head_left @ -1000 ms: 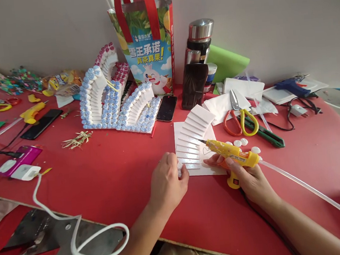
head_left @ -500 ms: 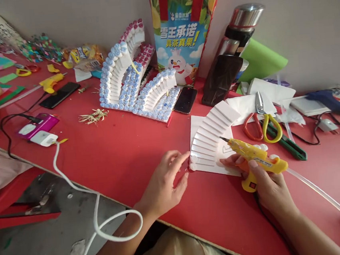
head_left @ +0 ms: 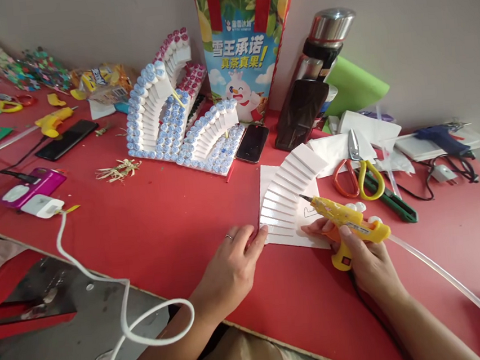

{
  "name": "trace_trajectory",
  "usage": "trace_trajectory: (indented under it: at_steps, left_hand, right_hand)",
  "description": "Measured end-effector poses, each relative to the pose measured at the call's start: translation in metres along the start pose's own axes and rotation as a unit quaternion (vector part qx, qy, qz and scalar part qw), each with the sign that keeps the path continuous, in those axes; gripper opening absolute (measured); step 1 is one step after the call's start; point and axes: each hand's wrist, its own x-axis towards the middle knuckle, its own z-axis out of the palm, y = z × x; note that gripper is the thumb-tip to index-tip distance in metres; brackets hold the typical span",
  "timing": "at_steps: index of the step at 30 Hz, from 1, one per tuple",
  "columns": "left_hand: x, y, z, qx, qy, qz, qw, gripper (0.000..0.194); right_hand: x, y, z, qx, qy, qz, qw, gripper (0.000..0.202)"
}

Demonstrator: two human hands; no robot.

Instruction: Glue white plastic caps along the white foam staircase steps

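In my right hand (head_left: 371, 263) is a yellow hot glue gun (head_left: 345, 215), its nozzle pointing left over a fan-shaped white stepped piece (head_left: 282, 198). A clear glue stick (head_left: 449, 284) trails from its back. The stepped piece stands on a white card (head_left: 267, 176) with a small black drawing. My left hand (head_left: 231, 265), with a ring, has thumb and forefinger closed together at the piece's lower left end; what they pinch is hidden. Several small white round pieces (head_left: 357, 206) lie behind the glue gun.
Red-and-yellow-handled scissors (head_left: 356, 174) and a green cutter (head_left: 399, 204) lie to the right. Behind stand blue-and-white stepped models (head_left: 153, 115), a phone (head_left: 252, 143), a bottle (head_left: 311, 88) and a printed bag (head_left: 239, 61). A white cable (head_left: 122, 304) loops over the table's front edge.
My left thumb and forefinger have come together at the lower left end of the stepped piece, covering the small white round piece seen there. The view has shifted slightly right.
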Motion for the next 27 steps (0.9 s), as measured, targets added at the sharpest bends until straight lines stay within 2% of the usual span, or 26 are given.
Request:
trace_trajectory:
  at_steps: [5,8,10,15,23,27]
  left_hand:
    - [0.003,0.002,0.001,0.013,0.007,0.007,1.0,0.056]
    - [0.003,0.0,-0.001,-0.018,0.011,0.001,1.0,0.057]
    - [0.003,-0.001,-0.003,-0.068,0.021,-0.023,0.997,0.058]
    - [0.008,-0.002,-0.005,-0.211,0.034,-0.155,0.964,0.062]
    - [0.02,0.001,0.004,-0.255,0.031,-0.172,0.951,0.063]
    - [0.023,0.0,0.006,-0.28,0.043,-0.208,0.936,0.058]
  right_hand:
    - [0.002,0.004,-0.002,0.017,-0.018,-0.021,0.999,0.02]
    - [0.002,0.004,-0.003,0.022,-0.031,-0.025,0.999,0.02]
    - [0.003,0.003,-0.002,0.024,-0.034,-0.028,0.999,0.02]
    - [0.003,0.002,0.0,0.036,-0.026,-0.025,0.999,0.02]
    - [-0.002,-0.007,-0.004,0.047,-0.048,-0.025,0.997,0.022]
    - [-0.001,-0.009,-0.003,0.101,-0.07,0.013,0.992,0.022]
